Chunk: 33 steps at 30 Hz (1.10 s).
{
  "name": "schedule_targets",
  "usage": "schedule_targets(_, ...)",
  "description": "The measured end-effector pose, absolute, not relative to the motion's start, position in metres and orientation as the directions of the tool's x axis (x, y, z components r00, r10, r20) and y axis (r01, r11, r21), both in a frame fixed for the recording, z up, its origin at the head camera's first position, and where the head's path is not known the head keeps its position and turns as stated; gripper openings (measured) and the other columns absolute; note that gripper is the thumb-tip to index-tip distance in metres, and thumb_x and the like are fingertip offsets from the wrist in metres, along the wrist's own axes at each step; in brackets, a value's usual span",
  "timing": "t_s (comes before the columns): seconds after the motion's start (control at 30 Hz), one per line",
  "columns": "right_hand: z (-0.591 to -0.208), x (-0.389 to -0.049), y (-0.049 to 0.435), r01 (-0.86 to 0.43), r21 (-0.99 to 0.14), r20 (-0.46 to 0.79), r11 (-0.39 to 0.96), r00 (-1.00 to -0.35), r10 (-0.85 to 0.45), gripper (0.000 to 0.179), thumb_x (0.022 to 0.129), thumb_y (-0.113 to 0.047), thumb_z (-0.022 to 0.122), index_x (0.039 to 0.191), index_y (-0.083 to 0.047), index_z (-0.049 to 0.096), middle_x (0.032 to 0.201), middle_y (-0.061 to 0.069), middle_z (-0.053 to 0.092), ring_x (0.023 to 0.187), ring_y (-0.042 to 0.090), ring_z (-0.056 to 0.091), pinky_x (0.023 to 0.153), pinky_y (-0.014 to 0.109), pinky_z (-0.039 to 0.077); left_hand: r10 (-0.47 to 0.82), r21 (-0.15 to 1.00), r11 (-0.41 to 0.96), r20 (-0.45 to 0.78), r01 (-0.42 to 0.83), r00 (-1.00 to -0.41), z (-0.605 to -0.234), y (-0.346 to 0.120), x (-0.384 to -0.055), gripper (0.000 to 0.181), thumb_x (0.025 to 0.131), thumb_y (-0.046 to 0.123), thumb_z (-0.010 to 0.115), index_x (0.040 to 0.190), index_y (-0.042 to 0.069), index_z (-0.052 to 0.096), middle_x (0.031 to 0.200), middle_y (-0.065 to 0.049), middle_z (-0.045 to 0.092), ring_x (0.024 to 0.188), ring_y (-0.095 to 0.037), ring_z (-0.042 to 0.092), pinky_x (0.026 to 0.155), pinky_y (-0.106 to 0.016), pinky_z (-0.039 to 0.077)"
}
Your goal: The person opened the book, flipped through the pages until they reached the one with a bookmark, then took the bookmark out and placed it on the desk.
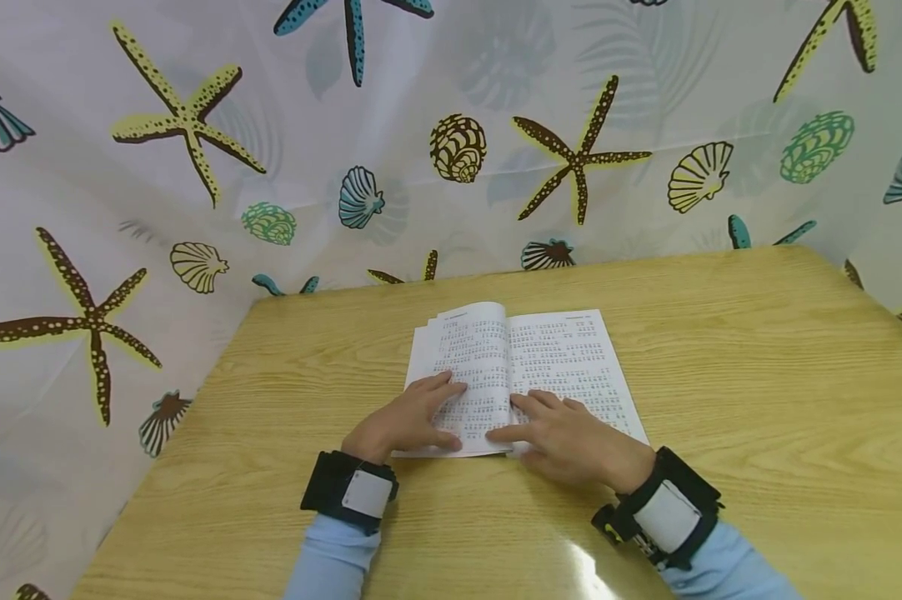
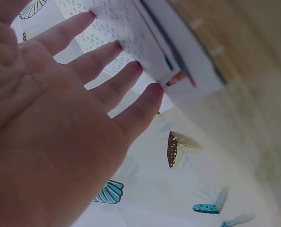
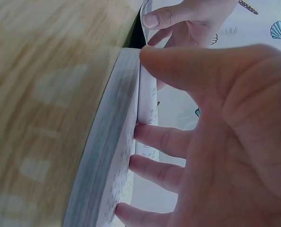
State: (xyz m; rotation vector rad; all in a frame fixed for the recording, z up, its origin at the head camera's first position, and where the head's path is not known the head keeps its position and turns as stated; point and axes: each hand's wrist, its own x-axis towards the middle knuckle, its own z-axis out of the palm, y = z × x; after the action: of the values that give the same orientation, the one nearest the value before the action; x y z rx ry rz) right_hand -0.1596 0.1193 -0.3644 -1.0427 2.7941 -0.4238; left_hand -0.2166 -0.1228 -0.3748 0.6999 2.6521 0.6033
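An open book (image 1: 563, 358) with pages of small printed text lies on the table. On its left page rests my left hand (image 1: 409, 414), fingers spread, fingertips touching the paper. My right hand (image 1: 571, 437) lies over the lower part of the right page, with its thumb near the spine and its fingertips on the paper. In the left wrist view the left fingers (image 2: 131, 87) reach out nearly straight to the page. From the right wrist, the thick page block (image 3: 107, 127) shows edge-on, with the right fingertips pressing its upper face.
The light wood table (image 1: 759, 375) extends to both sides of the book. Behind and to the left hangs a white cloth (image 1: 421, 242) printed with starfish and shells. Black straps with white plates (image 1: 367, 493) sit on both wrists, above light blue sleeves (image 1: 331, 554).
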Motion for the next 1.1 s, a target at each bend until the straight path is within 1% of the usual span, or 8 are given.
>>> schedule_targets(0.17,-0.364,-0.161,0.119,-0.623,-0.3,-0.022,0.722,-0.753,-0.658,0.043,0.097,-0.012,0.062,0.137,-0.026,0.065,0.152,0.026,0.043,0.137,0.047,0.041,0.097,0.072,0.041,0.529,0.476,0.789,-0.205,0.388,-0.824,-0.377,-0.123,-0.218,0.075,0.086,0.018,0.083,0.151,0.009,0.048,0.164,-0.016,0.028,0.15,-0.036,0.024,0.12,-0.053,0.025)
schedule_targets(0.3,-0.365,-0.166,0.125,-0.621,-0.306,-0.011,0.722,-0.756,-0.655,0.046,0.098,-0.016,0.064,0.143,-0.021,0.06,0.151,0.022,0.046,0.136,0.045,0.043,0.098,0.07,0.043,0.516,0.484,0.793,-0.212,0.369,-0.83,-0.376,-0.122,-0.218,0.076,0.086,0.019,0.083,0.152,0.01,0.047,0.165,-0.015,0.027,0.151,-0.035,0.023,0.12,-0.053,0.024)
schedule_targets(0.47,-0.366,-0.174,0.143,-0.572,-0.304,-0.003,0.762,-0.799,-0.601,0.049,0.098,-0.021,0.066,0.145,-0.014,0.057,0.152,0.018,0.047,0.137,0.046,0.043,0.101,0.068,0.042,0.504,0.508,0.79,-0.22,0.343,-0.835,-0.377,-0.122,-0.219,0.077,0.086,0.017,0.084,0.153,0.011,0.047,0.165,-0.013,0.026,0.152,-0.034,0.022,0.12,-0.052,0.024)
schedule_targets(0.63,-0.369,-0.18,0.166,-0.517,-0.29,0.002,0.805,-0.842,-0.54,0.044,0.095,-0.017,0.068,0.139,-0.013,0.063,0.151,0.022,0.047,0.136,0.05,0.042,0.103,0.069,0.039,0.511,0.512,0.785,-0.215,0.349,-0.832,-0.378,-0.121,-0.22,0.076,0.086,0.016,0.084,0.152,0.011,0.048,0.165,-0.013,0.026,0.152,-0.034,0.022,0.12,-0.051,0.024)
schedule_targets(0.73,-0.371,-0.185,0.179,-0.456,-0.305,-0.009,0.836,-0.877,-0.481,0.044,0.096,-0.016,0.067,0.139,-0.01,0.063,0.151,0.026,0.045,0.137,0.054,0.038,0.105,0.07,0.036,0.51,0.514,0.785,-0.218,0.346,-0.832,-0.378,-0.12,-0.22,0.076,0.086,0.017,0.084,0.152,0.011,0.047,0.165,-0.013,0.026,0.152,-0.033,0.022,0.12,-0.051,0.023)
schedule_targets(0.9,-0.377,-0.189,0.199,-0.321,-0.325,-0.014,0.89,-0.939,-0.344,0.047,0.098,-0.02,0.065,0.141,-0.002,0.058,0.152,0.032,0.039,0.132,0.064,0.035,0.098,0.077,0.036,0.503,0.518,0.786,-0.223,0.336,-0.835,-0.378,-0.121,-0.22,0.076,0.085,0.017,0.084,0.152,0.011,0.048,0.165,-0.013,0.026,0.152,-0.033,0.022,0.12,-0.051,0.023)
schedule_targets(0.97,-0.379,-0.191,0.204,-0.3,-0.334,-0.01,0.894,-0.947,-0.322,0.05,0.098,-0.023,0.064,0.142,0.0,0.056,0.152,0.034,0.037,0.13,0.066,0.036,0.094,0.079,0.037,0.502,0.516,0.788,-0.222,0.336,-0.836,-0.378,-0.121,-0.219,0.076,0.085,0.016,0.084,0.152,0.011,0.048,0.165,-0.013,0.027,0.152,-0.033,0.022,0.12,-0.051,0.023)
schedule_targets(1.1,-0.381,-0.192,0.205,-0.296,-0.357,-0.008,0.886,-0.947,-0.32,0.052,0.098,-0.024,0.064,0.143,0.002,0.055,0.152,0.035,0.036,0.129,0.067,0.036,0.095,0.078,0.037,0.497,0.509,0.793,-0.223,0.335,-0.838,-0.378,-0.122,-0.219,0.076,0.085,0.016,0.084,0.152,0.011,0.048,0.165,-0.013,0.027,0.151,-0.034,0.022,0.12,-0.051,0.024)
